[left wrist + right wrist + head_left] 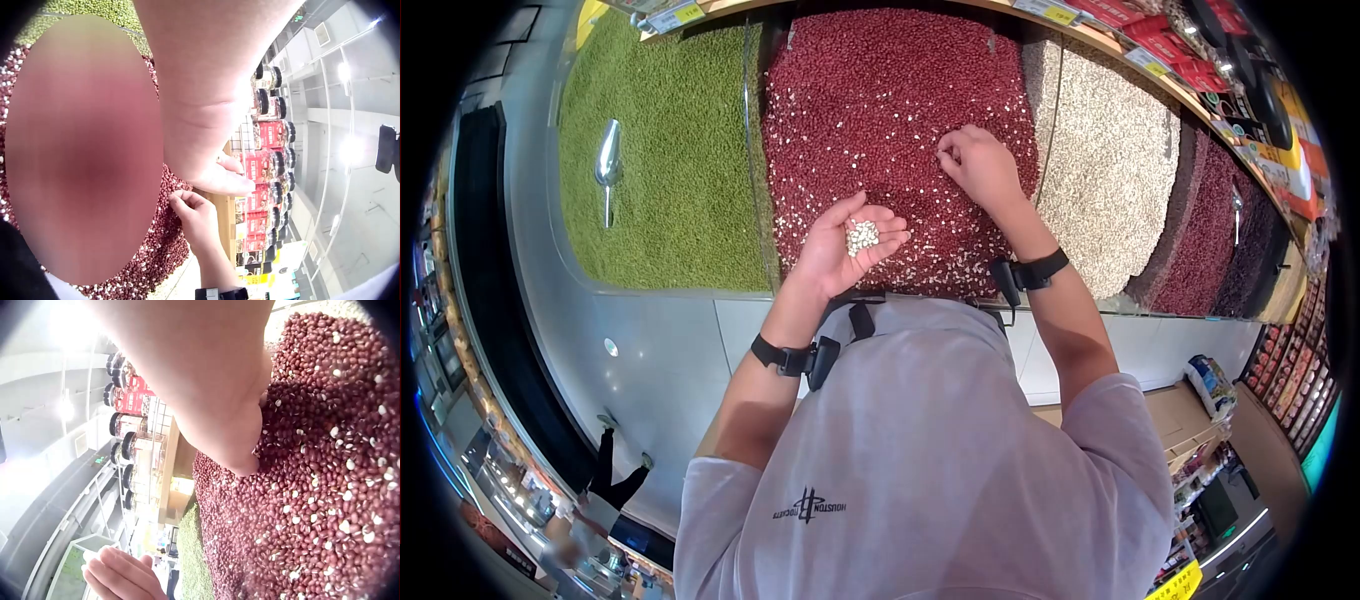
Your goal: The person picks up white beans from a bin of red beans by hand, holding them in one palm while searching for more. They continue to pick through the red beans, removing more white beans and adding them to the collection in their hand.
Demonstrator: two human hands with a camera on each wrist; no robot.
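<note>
Palm up, my left hand (850, 245) carries a small heap of white beans (863, 237) over the near part of the red beans (870, 90). White beans are scattered among the red ones. To the right, my right hand (980, 168) is palm down at the red beans, thumb and index tips together; whether a bean is between them cannot be seen. The left wrist view shows the right hand (199, 220) beyond my left forearm. In the right wrist view the right fingertips are mostly hidden, and the left hand's fingers (122, 575) show at lower left.
Green beans (680, 150) with a metal scoop (608, 155) lie left of a clear divider (750, 130). On the right are white beans (1100, 150) and darker beans with another scoop (1237, 215). A wooden shelf edge (990, 8) and packages border the far side.
</note>
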